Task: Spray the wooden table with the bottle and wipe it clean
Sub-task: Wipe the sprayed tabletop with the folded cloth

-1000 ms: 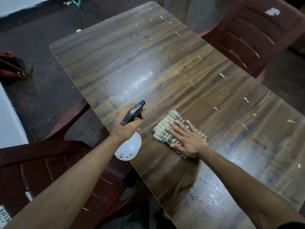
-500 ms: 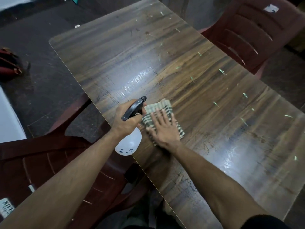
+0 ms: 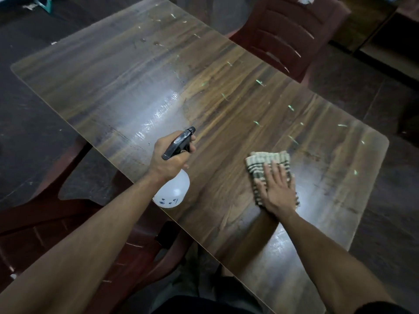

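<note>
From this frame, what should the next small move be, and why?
Probably slide the cloth under the right hand away from the body, toward the pale green flecks just beyond it. The hand lies flat on the cloth on the table; the left hand holds the spray bottle aside.

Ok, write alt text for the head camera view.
A person's right hand presses a striped checked cloth flat on a dark wooden table, while the left hand grips a white plastic spray bottle with a black trigger. Small pale scraps dot the tabletop; dark red plastic chairs stand around it.
</note>
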